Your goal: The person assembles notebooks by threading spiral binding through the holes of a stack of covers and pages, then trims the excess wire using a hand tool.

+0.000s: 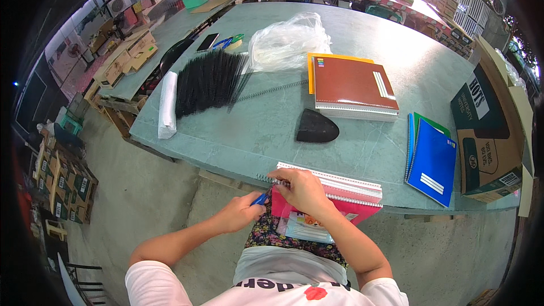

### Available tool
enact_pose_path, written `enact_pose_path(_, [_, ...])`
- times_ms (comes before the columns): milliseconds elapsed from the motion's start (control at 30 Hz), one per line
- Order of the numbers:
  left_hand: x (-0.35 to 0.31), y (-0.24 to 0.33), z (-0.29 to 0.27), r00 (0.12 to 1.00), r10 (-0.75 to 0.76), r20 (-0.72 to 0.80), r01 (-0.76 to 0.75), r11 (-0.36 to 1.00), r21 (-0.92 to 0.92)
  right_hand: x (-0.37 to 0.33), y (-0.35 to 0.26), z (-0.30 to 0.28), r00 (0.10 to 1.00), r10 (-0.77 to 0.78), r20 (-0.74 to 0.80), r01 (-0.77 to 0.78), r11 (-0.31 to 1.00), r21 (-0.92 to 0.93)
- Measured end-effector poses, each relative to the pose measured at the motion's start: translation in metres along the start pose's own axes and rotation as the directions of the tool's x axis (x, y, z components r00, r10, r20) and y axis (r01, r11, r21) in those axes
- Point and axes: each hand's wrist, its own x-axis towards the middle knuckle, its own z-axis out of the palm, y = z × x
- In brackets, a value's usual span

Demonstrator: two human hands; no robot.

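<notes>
My left hand (238, 213) holds a small blue-handled tool (262, 197) against the end of a wire spiral (271, 180). My right hand (303, 190) presses on the corner of a notebook stack (345, 188) with a pink cover, which overhangs the near edge of the green table (255, 130) above my lap. The spiral runs along the stack's binding edge. A plastic sleeve with printed sheets (306, 224) lies on my lap under the stack.
A pile of black wire spirals (207, 82), a white roll (168, 105), a clear plastic bag (286, 42), brown notebooks (352, 88), a black wedge-shaped object (316, 127) and blue notebooks (432, 158) lie on the table. A cardboard box (492, 136) stands at the right.
</notes>
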Motion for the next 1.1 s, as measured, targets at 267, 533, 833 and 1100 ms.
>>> enact_pose_path(267, [0.003,-0.006,-0.004,0.997,-0.065,0.03,0.068,0.992,-0.109,0.003,-0.003,-0.007,0.997,0.009,0.083,-0.009,1.0,0.009])
enact_pose_path(533, [0.006,-0.007,-0.007,0.994,-0.088,0.065,0.087,0.996,0.017,-0.004,-0.002,-0.005,0.991,-0.13,0.025,0.129,0.991,0.036])
enact_pose_path(833, [0.01,-0.007,-0.003,0.996,0.084,-0.029,-0.079,0.987,0.139,-0.006,0.004,0.002,0.969,-0.242,0.044,0.244,0.969,-0.042])
enact_pose_path(1100, [-0.003,0.004,-0.006,0.984,-0.104,0.145,0.127,0.979,-0.161,-0.007,0.001,0.007,0.993,0.0,-0.119,-0.007,0.998,-0.064])
